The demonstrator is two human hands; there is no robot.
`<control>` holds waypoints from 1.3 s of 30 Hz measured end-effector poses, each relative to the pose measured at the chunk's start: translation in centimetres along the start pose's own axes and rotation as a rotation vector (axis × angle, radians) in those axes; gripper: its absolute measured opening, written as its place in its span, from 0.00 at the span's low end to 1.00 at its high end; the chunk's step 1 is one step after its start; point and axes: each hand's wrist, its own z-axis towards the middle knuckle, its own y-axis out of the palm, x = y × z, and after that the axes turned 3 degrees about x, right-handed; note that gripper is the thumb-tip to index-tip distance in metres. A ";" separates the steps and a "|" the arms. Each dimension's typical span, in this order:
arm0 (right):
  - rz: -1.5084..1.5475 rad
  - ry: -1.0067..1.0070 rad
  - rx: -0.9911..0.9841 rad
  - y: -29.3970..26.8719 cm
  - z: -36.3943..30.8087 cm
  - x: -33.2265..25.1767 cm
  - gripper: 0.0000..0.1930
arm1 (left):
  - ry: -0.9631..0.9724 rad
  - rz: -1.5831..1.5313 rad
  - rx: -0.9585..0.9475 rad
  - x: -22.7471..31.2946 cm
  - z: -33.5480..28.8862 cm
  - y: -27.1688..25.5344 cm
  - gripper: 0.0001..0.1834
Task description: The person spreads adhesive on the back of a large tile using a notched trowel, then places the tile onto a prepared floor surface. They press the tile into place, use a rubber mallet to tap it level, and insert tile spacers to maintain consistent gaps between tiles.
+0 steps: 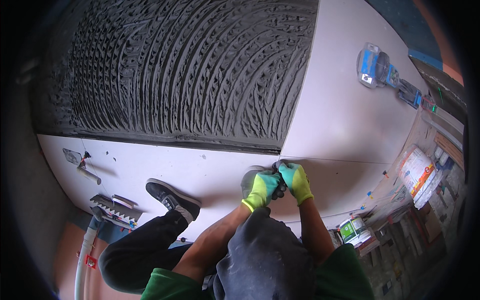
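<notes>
Both my hands wear yellow-green and teal gloves and meet at the corner where the white floor tiles [345, 100] join. My left hand [261, 189] is curled around a small dark object [278, 167], pressed down at the tile joint. My right hand [296, 181] grips the same dark object from the other side. What the object is stays hidden under the fingers. Just beyond my hands lies a bed of dark grey combed adhesive [190, 70].
My black shoe [172, 199] rests on a white tile. A notched trowel [116, 207] and a small scraper [75, 157] lie at left. A blue suction tool [382, 70] sits on the far tile. A white bucket [417, 172] and a small tub [352, 229] stand at right.
</notes>
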 end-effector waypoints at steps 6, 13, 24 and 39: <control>-0.483 -0.221 -0.049 -1.5 -0.5 -3.6 0.21 | -0.087 -0.173 0.009 -1.2 0.7 0.6 0.09; -0.669 -0.231 -0.082 -0.9 0.1 -4.6 0.19 | -0.060 -0.250 -0.088 -3.2 1.7 -0.3 0.11; 0.310 -0.109 -0.161 -1.0 0.0 2.0 0.17 | -0.085 -0.476 -0.161 -2.8 1.1 -0.2 0.06; 0.851 0.231 -0.347 0.5 -0.6 1.0 0.15 | -0.087 -0.507 -0.145 -3.0 0.8 0.1 0.09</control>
